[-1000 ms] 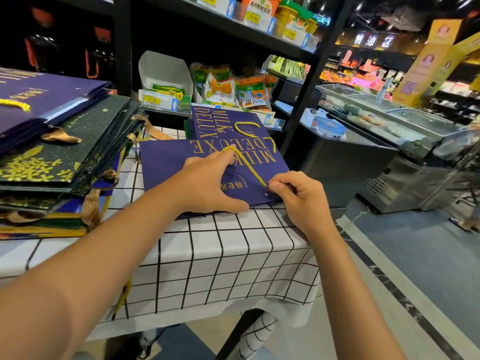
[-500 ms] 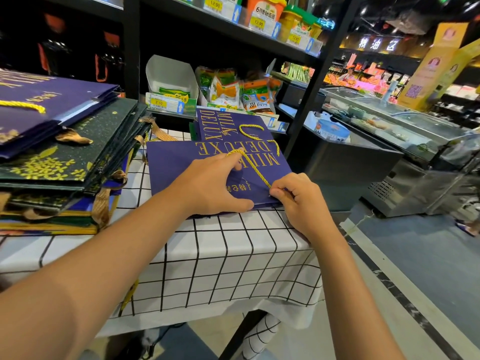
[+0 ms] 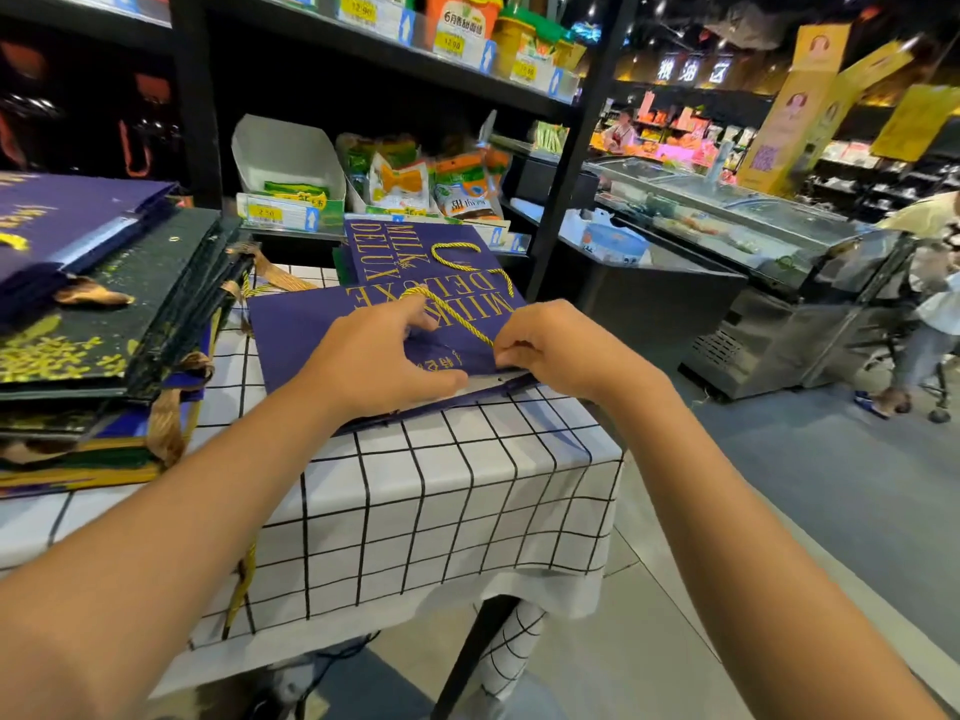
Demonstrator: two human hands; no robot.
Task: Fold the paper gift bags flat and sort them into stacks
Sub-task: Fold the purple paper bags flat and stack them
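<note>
A purple gift bag (image 3: 296,335) with gold "MILK DELUXE" lettering lies flat on the checked tablecloth (image 3: 441,491). My left hand (image 3: 379,361) presses down on its middle, fingertips touching the yellow cord handle (image 3: 457,317). My right hand (image 3: 566,350) has curled fingers and pinches the bag's near right edge where the cord ends; a sliver of white inside shows there. A second purple bag (image 3: 395,252) lies behind it. A tall stack of flat dark green and purple bags (image 3: 104,330) sits at the left.
Black shelving (image 3: 582,148) with snack packets and price tags rises right behind the table. The table's right edge drops to a grey aisle floor (image 3: 779,511). Glass-topped freezers (image 3: 727,215) and a seated person (image 3: 930,304) are at the right.
Both hands stay on the purple bag. My right hand has drawn slightly closer to the left, and the bag's near edge has lifted a little, showing white inside.
</note>
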